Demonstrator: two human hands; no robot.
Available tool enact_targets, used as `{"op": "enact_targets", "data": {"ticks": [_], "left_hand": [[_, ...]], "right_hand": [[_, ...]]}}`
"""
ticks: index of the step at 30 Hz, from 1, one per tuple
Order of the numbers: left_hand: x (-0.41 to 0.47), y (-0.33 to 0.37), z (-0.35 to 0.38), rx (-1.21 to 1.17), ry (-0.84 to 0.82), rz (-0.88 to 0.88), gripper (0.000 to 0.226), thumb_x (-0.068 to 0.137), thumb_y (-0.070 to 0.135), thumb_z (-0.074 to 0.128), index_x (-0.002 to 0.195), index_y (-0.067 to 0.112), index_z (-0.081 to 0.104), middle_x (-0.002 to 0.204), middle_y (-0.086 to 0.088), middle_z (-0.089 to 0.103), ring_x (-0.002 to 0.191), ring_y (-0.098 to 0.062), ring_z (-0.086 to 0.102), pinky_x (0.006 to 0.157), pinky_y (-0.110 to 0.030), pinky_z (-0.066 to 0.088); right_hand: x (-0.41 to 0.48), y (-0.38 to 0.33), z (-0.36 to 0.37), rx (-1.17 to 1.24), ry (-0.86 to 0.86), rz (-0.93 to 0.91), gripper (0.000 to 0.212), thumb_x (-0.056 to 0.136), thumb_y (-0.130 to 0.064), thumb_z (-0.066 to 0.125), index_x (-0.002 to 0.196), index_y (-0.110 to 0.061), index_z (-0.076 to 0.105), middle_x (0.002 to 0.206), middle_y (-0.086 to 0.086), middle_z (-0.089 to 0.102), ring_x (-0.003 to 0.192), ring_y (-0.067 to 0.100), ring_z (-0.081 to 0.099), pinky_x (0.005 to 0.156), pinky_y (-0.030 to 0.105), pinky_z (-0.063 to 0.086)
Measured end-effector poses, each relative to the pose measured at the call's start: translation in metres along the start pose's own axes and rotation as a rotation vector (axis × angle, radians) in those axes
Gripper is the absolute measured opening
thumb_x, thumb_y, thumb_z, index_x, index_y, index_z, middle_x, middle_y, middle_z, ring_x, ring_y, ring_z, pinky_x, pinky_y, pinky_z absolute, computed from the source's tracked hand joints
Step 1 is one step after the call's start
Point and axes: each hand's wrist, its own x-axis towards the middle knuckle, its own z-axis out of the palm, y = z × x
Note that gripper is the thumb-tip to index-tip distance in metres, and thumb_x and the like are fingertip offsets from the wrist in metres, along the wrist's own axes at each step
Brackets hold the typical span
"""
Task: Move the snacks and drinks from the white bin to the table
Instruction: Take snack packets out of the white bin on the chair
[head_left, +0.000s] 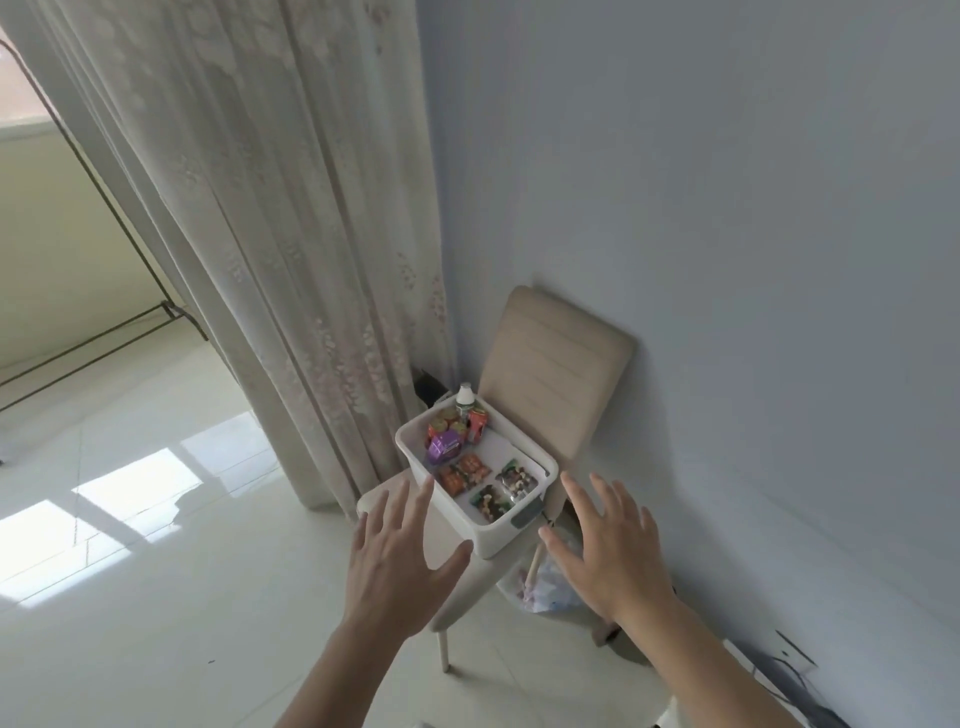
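Hands first: both are bare, spread wide with straight fingers and holding nothing, the left hand (395, 566) at about 8 o'clock from the white bin (506, 538) and the right hand (608, 545) at about 4 o'clock, so they flank its near corner. Whether the left fingertips already touch its side cannot be told. The bin sits on the seat of a beige chair (550, 364) set against the wall, with a curtain (291, 234) at 10 o'clock from it and a plastic bag (545, 587) on the floor beneath. Inside, a white-capped bottle (466, 397), a red can (478, 422) and a purple pack (444, 448) crowd the 12 o'clock end, while orange snack packs (464, 470) and dark snack packs (504, 486) lie flat toward 5 o'clock. Nothing looks taken out yet, and no worktop shows in this view, so the whole task seems to lie ahead. The risks, as I judge them: the bin's near corner sits close to the seat edge, and a sideways knock or uneven lift could tip it to the floor. The upright bottle and can would likely topple if the bin tilts. The flat packs look slippery and could slide from a loose pinch.
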Motion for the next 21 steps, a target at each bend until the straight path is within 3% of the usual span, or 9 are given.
{"op": "enact_targets", "data": {"ticks": [8, 15, 21], "left_hand": [[0.091, -0.019, 0.064, -0.054, -0.138, 0.053, 0.094, 0.08, 0.081, 0.025, 0.161, 0.037, 0.007, 0.17, 0.004, 0.012, 0.157, -0.023, 0.008, 0.127, -0.042, 0.008], [0.16, -0.037, 0.106, -0.101, -0.166, 0.069, 0.095, 0.082, 0.077, 0.032, 0.162, 0.032, 0.007, 0.169, 0.001, 0.018, 0.156, -0.025, 0.016, 0.126, -0.047, 0.019], [0.193, -0.044, 0.142, -0.135, -0.235, 0.038, 0.093, 0.084, 0.076, 0.03, 0.162, 0.035, 0.001, 0.17, 0.005, 0.013, 0.157, -0.021, 0.01, 0.126, -0.045, 0.018]], "right_hand": [[0.079, 0.006, 0.043, 0.05, 0.023, -0.03, 0.075, 0.095, -0.066, 0.029, 0.16, -0.028, 0.023, 0.162, 0.011, 0.032, 0.148, 0.03, 0.031, 0.118, 0.046, 0.034], [0.137, 0.008, 0.069, 0.087, 0.043, -0.009, 0.07, 0.094, -0.051, 0.055, 0.156, -0.027, 0.032, 0.154, 0.01, 0.043, 0.138, 0.029, 0.046, 0.111, 0.04, 0.043], [0.172, 0.009, 0.099, 0.126, 0.029, 0.012, 0.069, 0.095, -0.051, 0.054, 0.155, -0.022, 0.037, 0.156, 0.01, 0.039, 0.14, 0.027, 0.043, 0.111, 0.04, 0.046]]}}
